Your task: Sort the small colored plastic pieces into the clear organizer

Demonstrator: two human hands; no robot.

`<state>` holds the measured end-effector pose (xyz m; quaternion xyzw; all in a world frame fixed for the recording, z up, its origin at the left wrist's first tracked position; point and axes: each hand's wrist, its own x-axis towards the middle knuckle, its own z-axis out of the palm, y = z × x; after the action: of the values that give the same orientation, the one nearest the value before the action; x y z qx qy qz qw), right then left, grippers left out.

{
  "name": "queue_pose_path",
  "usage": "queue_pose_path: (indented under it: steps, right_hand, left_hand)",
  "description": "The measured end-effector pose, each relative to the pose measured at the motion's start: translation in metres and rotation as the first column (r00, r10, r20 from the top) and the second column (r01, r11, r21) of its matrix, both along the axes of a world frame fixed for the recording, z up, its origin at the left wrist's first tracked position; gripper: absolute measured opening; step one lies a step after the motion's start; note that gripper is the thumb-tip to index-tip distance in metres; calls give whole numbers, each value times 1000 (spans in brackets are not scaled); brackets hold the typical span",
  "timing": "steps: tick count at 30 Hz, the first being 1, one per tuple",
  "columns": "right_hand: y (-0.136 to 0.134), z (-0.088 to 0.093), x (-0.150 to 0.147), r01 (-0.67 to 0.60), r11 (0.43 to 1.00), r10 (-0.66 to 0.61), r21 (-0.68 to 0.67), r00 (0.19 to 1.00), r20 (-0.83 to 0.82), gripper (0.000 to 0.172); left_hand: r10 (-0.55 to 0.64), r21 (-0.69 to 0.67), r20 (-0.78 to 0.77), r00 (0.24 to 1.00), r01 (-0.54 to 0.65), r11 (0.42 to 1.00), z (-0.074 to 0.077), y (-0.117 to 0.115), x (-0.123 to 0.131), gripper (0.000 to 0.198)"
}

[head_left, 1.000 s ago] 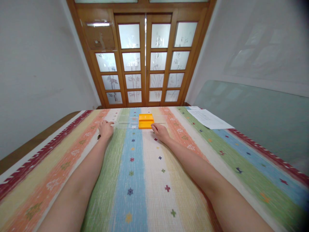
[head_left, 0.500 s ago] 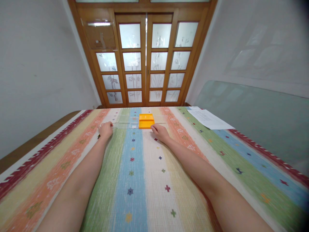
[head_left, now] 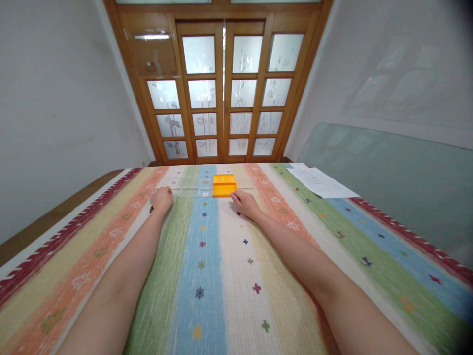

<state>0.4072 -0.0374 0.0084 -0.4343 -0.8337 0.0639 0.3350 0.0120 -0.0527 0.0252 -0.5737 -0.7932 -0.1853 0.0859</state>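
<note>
Yellow tray — right hand at front corner, table edge beyond

No legible text in view for you. The printed sheet to your right, lying on the striped tablecloth, shows faint grey lines, but they're too small for you to read any word or number. Second white sheet just behind it: any writing too small to tell.
</note>
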Motion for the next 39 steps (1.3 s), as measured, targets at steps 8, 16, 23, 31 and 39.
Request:
queue_pose_path:
  steps: [8, 16, 23, 31, 39]
  right_hand:
    - [1, -1, 0, -12, 1000, 12, -24, 1000, -8, 26]
    - [0, 1, 0, -22, 999, 22, -27, 1000, 1, 26]
    - [-1, 2, -2, -29, 999, 30, -31, 999, 15, 28]
    - [0, -1, -6, -60, 998, 61, -19, 998, 33, 29]
    - [1, -3, -4, -43, 999, 43, -1, 997, 58, 31]
  left_hand:
    - [-117, -9, -48, 992, 116, 993, -4, 5, 8, 27]
    - [-166, -2, -68, 984, 166, 986, -10, 8, 10, 25]
    - [-121, 133, 108, 987, 106, 985, 6, 5, -18, 30]
    - [-234, 61, 338, 911, 227, 972, -15, -39, -63, 45]
    - [-303, 42, 306, 903, 305, 951, -27, -55, -45, 62]
